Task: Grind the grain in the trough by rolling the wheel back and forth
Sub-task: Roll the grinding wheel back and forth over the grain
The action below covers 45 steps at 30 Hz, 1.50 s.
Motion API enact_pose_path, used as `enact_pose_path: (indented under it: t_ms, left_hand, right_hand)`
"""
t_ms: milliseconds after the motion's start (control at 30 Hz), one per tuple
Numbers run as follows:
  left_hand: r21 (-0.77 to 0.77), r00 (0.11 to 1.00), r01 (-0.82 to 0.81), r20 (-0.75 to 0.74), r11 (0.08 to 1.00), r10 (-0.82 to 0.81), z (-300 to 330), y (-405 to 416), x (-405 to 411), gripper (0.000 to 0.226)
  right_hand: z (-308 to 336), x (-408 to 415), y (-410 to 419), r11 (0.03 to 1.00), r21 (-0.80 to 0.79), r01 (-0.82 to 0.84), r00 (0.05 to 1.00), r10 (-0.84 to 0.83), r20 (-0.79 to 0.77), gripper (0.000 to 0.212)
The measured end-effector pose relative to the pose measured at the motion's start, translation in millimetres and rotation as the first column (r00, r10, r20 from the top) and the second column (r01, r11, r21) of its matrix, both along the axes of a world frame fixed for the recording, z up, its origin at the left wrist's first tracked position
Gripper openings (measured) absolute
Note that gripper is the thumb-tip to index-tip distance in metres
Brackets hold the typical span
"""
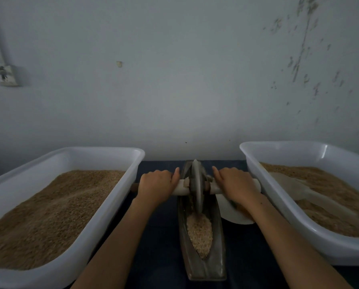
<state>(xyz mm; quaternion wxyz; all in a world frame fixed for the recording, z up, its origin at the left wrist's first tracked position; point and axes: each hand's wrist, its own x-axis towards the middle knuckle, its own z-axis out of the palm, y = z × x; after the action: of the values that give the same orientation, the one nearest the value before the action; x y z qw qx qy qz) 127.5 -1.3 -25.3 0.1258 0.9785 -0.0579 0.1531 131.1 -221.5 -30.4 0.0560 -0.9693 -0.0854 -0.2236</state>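
left hand (156, 184) and right hand (234, 183) are gripping the axle handle (181, 187), fingers curled round it, wheel (196, 184) sitting at the trough's (203, 265) far end, frame centre. grinding stroke in hand; next move likely calling for rolling back over the grain (199, 234).

Dark table (159, 232): trough (203, 265) centre, white tubs left (103, 207) and right (264, 197), plate (232, 215).

Left hand (156, 185) and right hand (235, 184) grip axle (181, 187); wheel (196, 184) upright in trough (201, 265), grain (199, 233) nearside.
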Motion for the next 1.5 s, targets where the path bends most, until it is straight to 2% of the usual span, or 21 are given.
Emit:
enact_pose_path:
  t_ms: [100, 200, 233, 300, 367, 433, 567, 600, 633, 667, 700, 733, 800, 900, 1000, 1100, 1233, 1300, 1333, 1400, 1500]
  left_hand:
    - [0.126, 0.999, 0.037, -0.028, 0.991, -0.034, 4.9, 3.2, -0.9, 0.051]
    - [0.1, 0.97, 0.097, -0.232, 0.99, -0.072, 7.9, 2.9, 2.4, 0.035]
    - [0.087, 0.946, 0.15, -0.303, 0.985, -0.117, 7.9, 5.6, 5.7, 0.022]
    - [-0.057, 0.875, 0.172, -0.45, 0.983, -0.179, 11.3, 8.5, 5.4, 0.037]
    - [-0.204, 0.806, 0.109, -0.554, 0.973, -0.207, 11.6, 8.7, 6.4, 0.051]
    - [-0.232, 0.784, 0.092, -0.582, 0.968, -0.214, 9.9, 9.1, 5.3, 0.052]
    - [-0.192, 0.854, 0.094, -0.488, 0.977, -0.178, 9.8, 7.1, 4.1, 0.052]
    - [-0.095, 0.881, 0.128, -0.445, 0.987, -0.157, 10.9, 6.8, 2.3, 0.048]
    - [0.097, 0.907, 0.196, -0.396, 0.976, -0.143, 12.5, 7.9, 1.4, 0.043]
    - [0.271, 0.935, 0.233, -0.326, 0.934, -0.138, 12.7, 8.7, 0.1, 0.05]
    - [0.439, 0.955, 0.263, -0.245, 0.859, -0.167, 8.5, 10.5, 3.6, 0.069]
    - [0.513, 0.966, 0.255, -0.168, 0.82, -0.196, 6.2, 12.4, 5.7, 0.08]
    - [0.561, 0.977, 0.175, -0.001, 0.809, -0.211, 4.0, 11.2, 2.9, 0.084]
    - [0.563, 0.969, 0.114, 0.118, 0.819, -0.217, -4.7, 8.3, 1.5, 0.084]
    - [0.55, 0.969, 0.102, 0.135, 0.829, -0.208, -8.6, 10.5, 4.8, 0.084]
    - [0.592, 0.977, 0.101, 0.094, 0.8, -0.194, -4.1, 9.4, 4.6, 0.078]
    - [0.5, 0.984, 0.179, -0.074, 0.848, -0.164, 3.6, 7.8, 10.0, 0.067]
    - [0.27, 0.959, 0.177, -0.263, 0.946, -0.105, 9.7, 7.6, 9.6, 0.044]
    - [0.109, 0.912, 0.176, -0.391, 0.978, -0.121, 10.9, 7.9, 9.8, 0.044]
    - [-0.169, 0.826, 0.119, -0.531, 0.978, -0.192, 9.3, 8.7, 10.3, 0.053]
    - [-0.252, 0.785, 0.071, -0.583, 0.965, -0.21, 10.0, 9.8, 7.7, 0.05]
  right_hand:
    - [11.6, -4.1, 0.0, 1.0, -0.013, -0.009, 0.981, 0.007, -0.194, 0.046]
    - [23.0, -7.1, 0.6, 0.999, 0.03, -0.024, 0.904, 0.034, -0.426, 0.045]
    - [26.0, -7.4, 0.6, 0.997, 0.067, -0.028, 0.862, 0.058, -0.503, 0.046]
    - [30.3, -8.5, -1.5, 0.983, 0.184, -0.017, 0.77, 0.13, -0.625, 0.047]
    - [32.1, -8.6, -3.4, 0.966, 0.259, -0.003, 0.701, 0.187, -0.688, 0.053]
    - [30.7, -7.2, -4.6, 0.961, 0.275, 0.002, 0.688, 0.198, -0.698, 0.056]
    - [23.8, -1.3, -3.1, 0.97, 0.244, -0.014, 0.793, 0.159, -0.588, 0.054]
    - [21.8, -0.1, -3.0, 0.98, 0.2, -0.014, 0.835, 0.122, -0.536, 0.052]
    - [19.4, -0.3, -2.0, 0.989, 0.151, -0.01, 0.878, 0.081, -0.471, 0.05]
    - [16.9, -1.0, -1.6, 0.995, 0.095, -0.004, 0.917, 0.042, -0.398, 0.048]
    - [13.8, -1.4, -1.4, 0.999, 0.034, -0.002, 0.951, 0.012, -0.31, 0.047]
    - [10.2, -1.8, -1.0, 1.0, -0.021, -0.002, 0.977, -0.002, -0.212, 0.046]
    - [2.8, -2.9, 0.8, 0.999, -0.038, 0.028, 0.999, -0.029, -0.021, 0.05]
    - [-1.7, -7.3, 6.2, 0.995, -0.014, 0.102, 0.986, -0.099, 0.132, 0.058]
    - [-2.8, -7.5, 6.3, 0.996, -0.011, 0.089, 0.985, -0.087, 0.15, 0.058]
    - [-0.6, -3.4, 3.0, 0.999, 0.0, 0.033, 0.999, -0.033, 0.036, 0.053]
    - [12.1, -3.9, -0.1, 1.0, -0.008, 0.007, 0.975, -0.009, -0.22, 0.037]
    - [19.5, -6.3, 0.8, 0.998, 0.055, 0.021, 0.917, 0.003, -0.399, 0.025]
    - [23.9, -6.9, 0.5, 0.995, 0.094, 0.015, 0.87, 0.034, -0.492, 0.027]
    - [31.2, -7.6, 1.1, 0.979, 0.203, 0.026, 0.775, 0.108, -0.622, 0.043]
    - [34.9, -10.3, 1.2, 0.958, 0.284, 0.043, 0.697, 0.174, -0.696, 0.043]
